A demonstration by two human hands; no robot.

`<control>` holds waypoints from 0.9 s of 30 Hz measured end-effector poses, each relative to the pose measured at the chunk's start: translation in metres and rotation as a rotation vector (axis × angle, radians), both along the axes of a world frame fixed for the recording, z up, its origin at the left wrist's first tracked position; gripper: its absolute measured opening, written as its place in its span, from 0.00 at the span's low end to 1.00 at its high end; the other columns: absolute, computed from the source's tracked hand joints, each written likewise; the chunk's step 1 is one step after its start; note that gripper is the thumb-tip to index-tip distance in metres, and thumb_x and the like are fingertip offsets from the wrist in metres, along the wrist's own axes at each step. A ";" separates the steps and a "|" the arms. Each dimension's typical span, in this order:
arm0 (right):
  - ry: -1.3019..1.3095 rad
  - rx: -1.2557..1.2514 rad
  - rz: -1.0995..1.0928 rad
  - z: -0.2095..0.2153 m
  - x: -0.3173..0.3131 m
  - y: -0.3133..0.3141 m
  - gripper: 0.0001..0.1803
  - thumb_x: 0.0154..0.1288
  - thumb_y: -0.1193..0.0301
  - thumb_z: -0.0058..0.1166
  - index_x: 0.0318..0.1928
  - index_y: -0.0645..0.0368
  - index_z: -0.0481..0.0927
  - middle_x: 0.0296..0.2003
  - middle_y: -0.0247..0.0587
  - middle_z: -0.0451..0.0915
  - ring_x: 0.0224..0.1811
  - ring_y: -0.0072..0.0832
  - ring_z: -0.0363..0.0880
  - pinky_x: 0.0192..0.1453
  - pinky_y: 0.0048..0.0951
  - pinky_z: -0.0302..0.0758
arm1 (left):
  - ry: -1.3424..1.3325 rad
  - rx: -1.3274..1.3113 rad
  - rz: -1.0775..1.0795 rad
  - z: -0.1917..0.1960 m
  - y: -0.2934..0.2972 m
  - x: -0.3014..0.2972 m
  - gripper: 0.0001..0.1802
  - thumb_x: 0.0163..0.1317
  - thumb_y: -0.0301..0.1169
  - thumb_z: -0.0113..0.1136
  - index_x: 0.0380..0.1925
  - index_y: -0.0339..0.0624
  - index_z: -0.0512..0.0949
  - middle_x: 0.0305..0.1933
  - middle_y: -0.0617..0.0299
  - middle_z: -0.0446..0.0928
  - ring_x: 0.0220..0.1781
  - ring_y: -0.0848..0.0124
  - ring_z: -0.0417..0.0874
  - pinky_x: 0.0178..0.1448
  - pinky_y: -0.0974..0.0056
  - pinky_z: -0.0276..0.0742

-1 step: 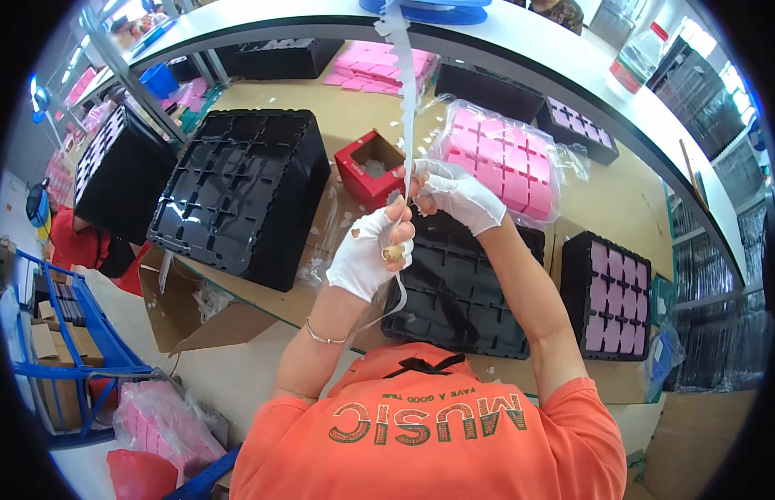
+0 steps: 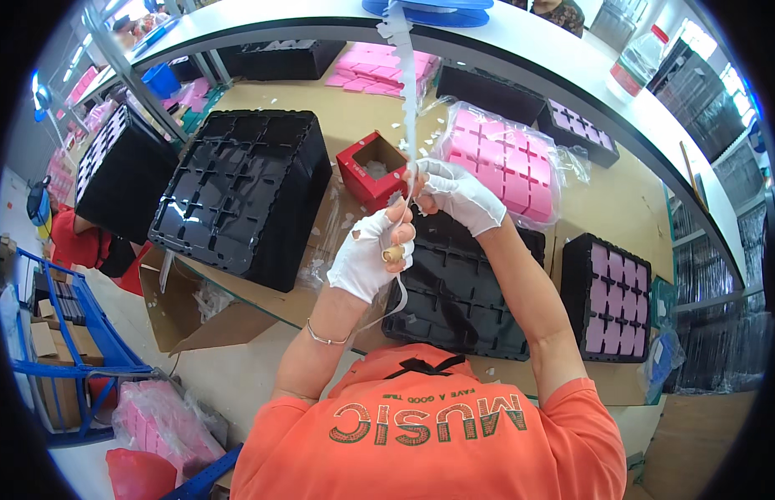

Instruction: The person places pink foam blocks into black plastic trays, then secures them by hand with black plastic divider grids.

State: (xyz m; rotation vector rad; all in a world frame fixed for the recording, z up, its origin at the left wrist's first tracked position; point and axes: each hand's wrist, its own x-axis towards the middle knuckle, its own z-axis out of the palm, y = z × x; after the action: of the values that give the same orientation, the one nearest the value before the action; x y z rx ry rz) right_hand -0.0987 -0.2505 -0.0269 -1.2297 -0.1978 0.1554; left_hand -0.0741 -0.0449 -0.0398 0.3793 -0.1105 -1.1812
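A translucent white strip with ragged edges (image 2: pixel 409 108) hangs from a blue reel (image 2: pixel 437 13) on the shelf down to my hands. My left hand (image 2: pixel 372 252), in a white glove with bare fingertips, is closed on the strip. A small tan thing shows at its fingers; I cannot make out what it is. Just above and to the right, my right hand (image 2: pixel 458 196), gloved the same way, pinches the strip too. The strip's loose tail curls below my left hand. Under my hands lies a black moulded tray (image 2: pixel 458 287). Close behind them stands an open red box (image 2: pixel 369 171) with whitish scraps inside.
A large black tray stack (image 2: pixel 237 192) stands at left. Pink foam blocks in clear film (image 2: pixel 497 158) lie at right, beyond a black tray with pink inserts (image 2: pixel 616 300). A white shelf (image 2: pixel 529 37) crosses the far side, bearing a plastic jar (image 2: pixel 640 60). White scraps litter the table.
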 end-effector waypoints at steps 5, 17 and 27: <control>0.002 -0.028 -0.014 0.010 0.007 0.003 0.13 0.64 0.60 0.61 0.36 0.57 0.77 0.30 0.31 0.76 0.28 0.19 0.69 0.32 0.22 0.64 | -0.003 -0.024 0.010 0.006 0.004 0.006 0.15 0.72 0.43 0.53 0.34 0.43 0.76 0.18 0.68 0.72 0.11 0.78 0.67 0.14 0.71 0.65; 0.234 -0.192 -0.204 0.029 -0.001 0.005 0.08 0.62 0.69 0.61 0.32 0.61 0.79 0.21 0.30 0.71 0.18 0.17 0.64 0.20 0.20 0.58 | -0.390 0.372 0.348 0.019 0.006 0.003 0.14 0.69 0.40 0.57 0.33 0.40 0.76 0.18 0.68 0.72 0.13 0.77 0.71 0.14 0.72 0.62; 0.389 -0.250 -0.418 -0.003 -0.142 -0.042 0.09 0.62 0.67 0.61 0.35 0.58 0.78 0.22 0.27 0.71 0.20 0.14 0.64 0.23 0.18 0.59 | -1.389 0.754 0.954 -0.052 0.052 0.070 0.15 0.67 0.35 0.61 0.46 0.34 0.78 0.36 0.56 0.82 0.36 0.73 0.82 0.43 0.69 0.78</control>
State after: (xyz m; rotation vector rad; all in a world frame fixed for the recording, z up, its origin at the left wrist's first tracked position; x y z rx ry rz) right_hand -0.2405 -0.2921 -0.0294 -1.4347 0.4270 0.0533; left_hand -0.0041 0.0068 -0.0920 1.6611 -0.6074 0.2078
